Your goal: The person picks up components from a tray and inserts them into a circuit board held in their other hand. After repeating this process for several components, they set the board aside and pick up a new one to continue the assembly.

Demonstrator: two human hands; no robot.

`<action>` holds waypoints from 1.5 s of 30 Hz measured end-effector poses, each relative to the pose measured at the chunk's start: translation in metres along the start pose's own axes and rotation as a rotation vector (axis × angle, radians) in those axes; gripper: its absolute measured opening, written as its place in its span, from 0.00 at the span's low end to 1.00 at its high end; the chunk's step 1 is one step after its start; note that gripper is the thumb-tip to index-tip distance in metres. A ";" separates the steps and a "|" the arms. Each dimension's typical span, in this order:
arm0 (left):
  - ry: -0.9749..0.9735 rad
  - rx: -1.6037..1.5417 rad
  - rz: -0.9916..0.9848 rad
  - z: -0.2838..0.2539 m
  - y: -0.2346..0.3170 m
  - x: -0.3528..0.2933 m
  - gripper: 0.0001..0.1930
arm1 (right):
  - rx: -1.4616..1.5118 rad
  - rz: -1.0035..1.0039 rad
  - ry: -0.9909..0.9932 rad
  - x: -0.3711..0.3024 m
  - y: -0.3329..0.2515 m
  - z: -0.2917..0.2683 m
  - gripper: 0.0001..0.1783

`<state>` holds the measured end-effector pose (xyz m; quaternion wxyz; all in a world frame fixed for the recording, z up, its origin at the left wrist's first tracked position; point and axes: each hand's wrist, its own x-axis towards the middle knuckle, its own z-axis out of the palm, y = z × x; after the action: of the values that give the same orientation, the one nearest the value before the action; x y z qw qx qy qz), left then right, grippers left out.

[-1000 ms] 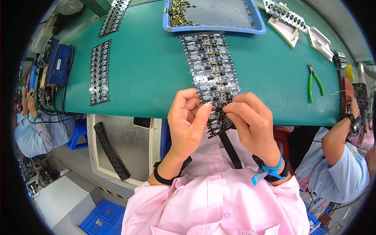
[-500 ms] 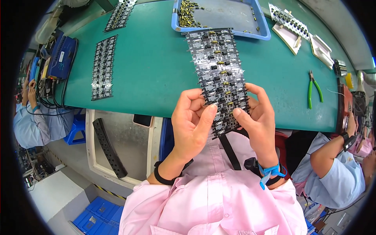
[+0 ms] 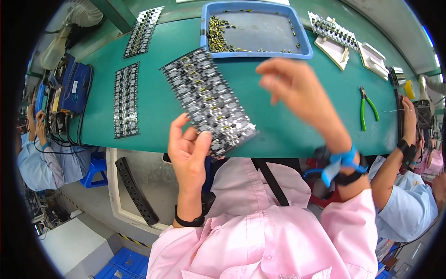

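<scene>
My left hand [image 3: 188,156] grips the near left edge of a black circuit board panel [image 3: 209,100], thumb on top. The panel is tilted above the green bench, with small yellow-and-black parts in rows down its middle. My right hand [image 3: 292,86] is off the panel, raised to its right and just short of a blue tray [image 3: 258,55]. Its fingers are apart and slightly bent, a little blurred, with nothing visible in them. Inside the tray, small yellow-and-black cylindrical parts [image 3: 217,35] are heaped at the left, with a few scattered elsewhere.
Two more panels lie at the left, a nearer one [image 3: 126,100] and a farther one [image 3: 143,31]. Green-handled cutters [image 3: 363,109] rest at the right. Beyond them are white holders [image 3: 332,51] with a populated panel on top. A blue machine [image 3: 74,88] with cables stands left. People sit on both sides.
My right hand has let go of the panel and moved up and right toward the tray. My left hand has shifted left with the panel, which now slants to the upper left.
</scene>
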<state>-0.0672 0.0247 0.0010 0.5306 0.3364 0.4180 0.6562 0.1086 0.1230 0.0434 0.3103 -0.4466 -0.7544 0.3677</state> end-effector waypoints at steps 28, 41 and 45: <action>-0.016 0.035 0.018 0.021 0.006 -0.007 0.18 | -0.473 -0.117 0.109 0.131 0.064 -0.017 0.13; 0.025 0.062 0.045 0.030 0.008 -0.004 0.19 | -0.741 -0.150 0.027 0.135 0.013 0.031 0.17; 0.031 0.067 0.025 0.034 0.009 -0.002 0.19 | -0.772 -0.135 0.081 0.138 0.022 0.017 0.14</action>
<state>-0.0401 0.0281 0.0238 0.5044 0.3490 0.4437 0.6534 0.0488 0.2497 0.0349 0.1724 -0.4941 -0.8520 0.0177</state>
